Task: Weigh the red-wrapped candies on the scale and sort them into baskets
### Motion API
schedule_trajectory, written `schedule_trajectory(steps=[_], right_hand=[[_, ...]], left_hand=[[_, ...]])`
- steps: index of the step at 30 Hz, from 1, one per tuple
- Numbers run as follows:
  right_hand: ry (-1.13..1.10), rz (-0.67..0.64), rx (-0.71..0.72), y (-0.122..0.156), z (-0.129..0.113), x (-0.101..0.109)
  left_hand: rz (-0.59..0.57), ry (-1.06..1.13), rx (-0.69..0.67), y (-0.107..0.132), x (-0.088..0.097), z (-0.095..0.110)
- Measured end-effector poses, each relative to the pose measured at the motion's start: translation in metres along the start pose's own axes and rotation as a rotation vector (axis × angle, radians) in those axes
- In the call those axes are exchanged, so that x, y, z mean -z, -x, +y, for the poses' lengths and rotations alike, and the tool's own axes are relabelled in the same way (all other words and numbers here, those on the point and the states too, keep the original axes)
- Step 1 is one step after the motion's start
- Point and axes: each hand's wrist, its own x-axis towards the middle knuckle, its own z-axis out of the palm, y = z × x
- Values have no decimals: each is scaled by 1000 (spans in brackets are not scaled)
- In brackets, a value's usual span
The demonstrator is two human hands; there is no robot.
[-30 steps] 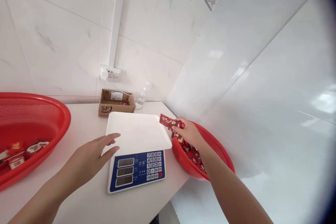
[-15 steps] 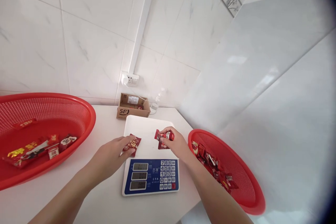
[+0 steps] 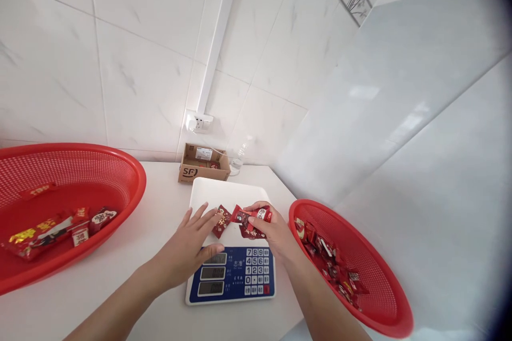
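Note:
My left hand [image 3: 188,248] is over the left side of the scale, fingers spread and thumb apart. Beside its fingertips a dark red snack packet [image 3: 223,222] lies tilted on the white weighing pan [image 3: 216,189]; whether the fingers touch it I cannot tell. Over the pan's right side, my right hand [image 3: 276,229] is closed around several small red snack packets [image 3: 261,215], thumb on top. Below both hands is the scale's blue panel [image 3: 236,264] with keys and three displays, the top one partly covered by my left thumb.
A red plastic basket [image 3: 138,170] with several snack packets stands on the left. Another red basket [image 3: 396,303], holding many packets, is at the right. Behind the scale are a small cardboard box [image 3: 206,173] and a clear bottle [image 3: 239,157] by the wall socket [image 3: 199,121].
My left hand has opened and let go of its dark red packet, which now lies farther right on the pan. My right hand has shifted slightly right and down, still holding its packets.

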Motion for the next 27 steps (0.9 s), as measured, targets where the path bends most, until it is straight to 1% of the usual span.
schedule_trajectory(steps=[3, 6, 8, 11, 15, 17, 19, 21, 23, 25, 27], right_hand=[[-150, -83, -16, 10, -2, -7], [-202, -201, -10, 19, -3, -15], [-181, -242, -3, 23, -3, -20], [-115, -212, -8, 24, -2, -25], [-67, -139, -61, 22, -1, -24], [-81, -124, -95, 19, 0, -21], [-103, -108, -159, 15, -1, -16], [-117, -88, -221, 10, -2, -9], [-107, -79, -252, 4, -2, -2], [-86, -88, -269, -2, -1, 3], [-65, -109, -292, -8, 0, 6]], left_hand=[[31, 149, 48, 3, -1, 11], [43, 473, 78, 4, -1, 19], [69, 647, 108, 4, -1, 22], [123, 711, 143, 2, 0, 23], [176, 765, 160, 0, 1, 24], [214, 783, 177, 0, 2, 24], [286, 807, 214, -1, 4, 22], [364, 856, 253, -1, 8, 20], [410, 931, 280, -1, 14, 17], [416, 1010, 298, 0, 19, 14], [398, 1073, 305, 1, 23, 14]])
